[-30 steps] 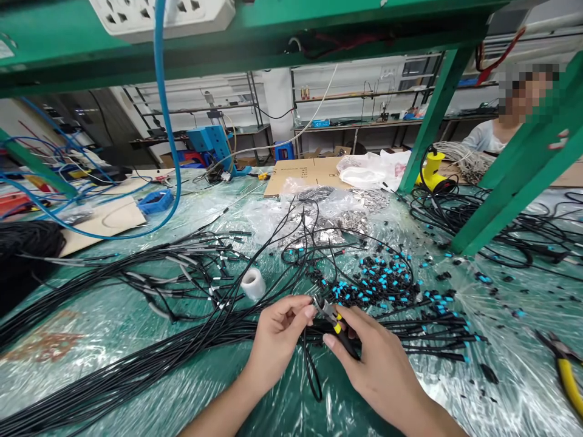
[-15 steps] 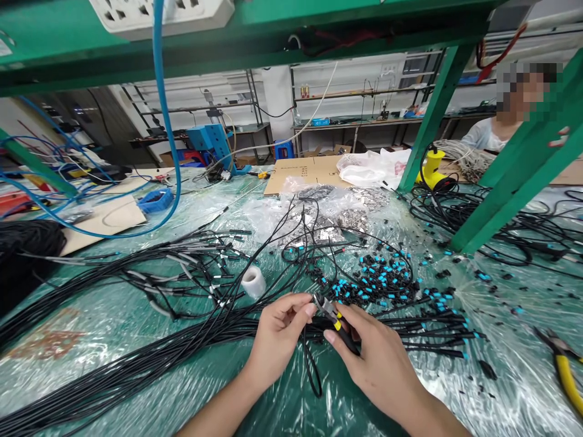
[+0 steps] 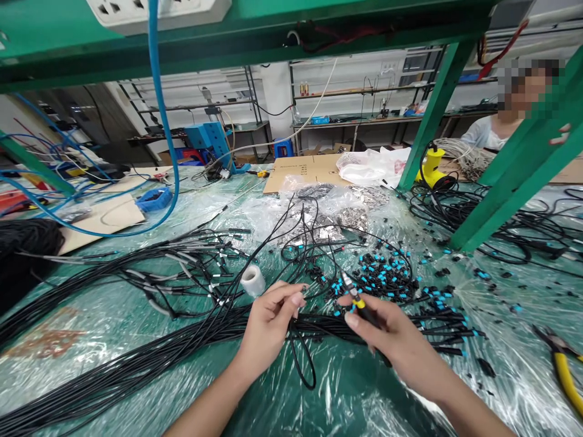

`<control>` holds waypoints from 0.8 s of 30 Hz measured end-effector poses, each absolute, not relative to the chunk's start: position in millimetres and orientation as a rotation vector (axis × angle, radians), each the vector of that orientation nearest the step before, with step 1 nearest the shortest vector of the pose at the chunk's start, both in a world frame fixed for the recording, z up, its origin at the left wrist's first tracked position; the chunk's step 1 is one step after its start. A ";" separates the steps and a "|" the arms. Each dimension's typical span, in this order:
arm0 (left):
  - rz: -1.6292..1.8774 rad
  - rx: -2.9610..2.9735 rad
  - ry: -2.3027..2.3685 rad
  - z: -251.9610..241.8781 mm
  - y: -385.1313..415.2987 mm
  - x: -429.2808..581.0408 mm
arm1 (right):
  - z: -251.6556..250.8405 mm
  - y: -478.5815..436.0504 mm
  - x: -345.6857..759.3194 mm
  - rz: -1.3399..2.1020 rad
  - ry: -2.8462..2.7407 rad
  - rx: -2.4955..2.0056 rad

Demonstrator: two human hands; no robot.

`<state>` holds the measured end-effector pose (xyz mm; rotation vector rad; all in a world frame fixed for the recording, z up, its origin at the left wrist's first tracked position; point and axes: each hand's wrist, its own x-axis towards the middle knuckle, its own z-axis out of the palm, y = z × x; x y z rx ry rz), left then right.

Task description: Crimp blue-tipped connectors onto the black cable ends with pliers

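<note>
My right hand (image 3: 394, 331) pinches a small black-handled tool with a yellow band (image 3: 359, 302), its metal tip pointing up and left over the blue-tipped black connectors (image 3: 387, 273). My left hand (image 3: 268, 328) has its fingers curled on a thin black cable (image 3: 300, 364) that hangs in a loop below it. A thick bundle of black cables (image 3: 182, 340) runs beneath both hands across the plastic-covered green table (image 3: 346, 394). A white tape roll (image 3: 252, 280) stands just beyond my left hand.
Yellow-handled pliers (image 3: 565, 376) lie at the right edge. Green steel shelf legs (image 3: 483, 200) stand at the far right, beside more coiled cable (image 3: 501, 233). A co-worker (image 3: 492, 135) sits beyond them. Plastic bags of metal parts (image 3: 319, 212) lie ahead on the table.
My right hand has moved right, away from my left hand, carrying the tool. The tool's tip now points up and left. My left hand has drawn slightly back and to the left.
</note>
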<state>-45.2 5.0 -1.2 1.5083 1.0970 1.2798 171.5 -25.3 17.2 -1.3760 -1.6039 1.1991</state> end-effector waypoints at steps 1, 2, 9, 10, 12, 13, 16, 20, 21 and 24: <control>1.280 1.472 1.089 -1.9 5.1 -45.1 | 17.2 -23.4 174.5 1.143 -1.605 -1.409; 1.274 1.427 1.075 -3.1 4.7 -44.3 | 16.6 -22.0 176.4 1.060 -1.635 -1.446; 1.142 1.007 0.944 -5.1 -0.2 -36.8 | 3.1 -24.8 168.4 0.585 -1.944 -1.574; 1.125 0.979 0.931 -3.6 -0.2 -36.5 | 2.1 -25.6 166.6 0.572 -1.941 -1.560; 1.115 0.969 0.914 -0.8 -0.7 -35.9 | 1.8 -26.8 163.5 0.633 -1.882 -1.506; 1.107 1.009 0.923 0.1 -1.3 -35.4 | 2.3 -27.4 162.1 0.723 -1.822 -1.467; 1.036 1.300 0.990 -1.3 -5.6 -33.4 | 5.5 -29.6 157.3 1.037 -1.596 -1.321; 0.914 1.525 0.996 -9.4 -10.1 -31.6 | 11.8 -31.8 152.6 1.116 -1.550 -1.207; 0.894 1.530 0.994 -11.4 -9.7 -31.6 | 13.3 -31.9 152.2 1.109 -1.564 -1.195; 0.845 1.531 1.005 -14.7 -5.6 -32.9 | 16.7 -31.8 152.2 1.072 -1.576 -1.179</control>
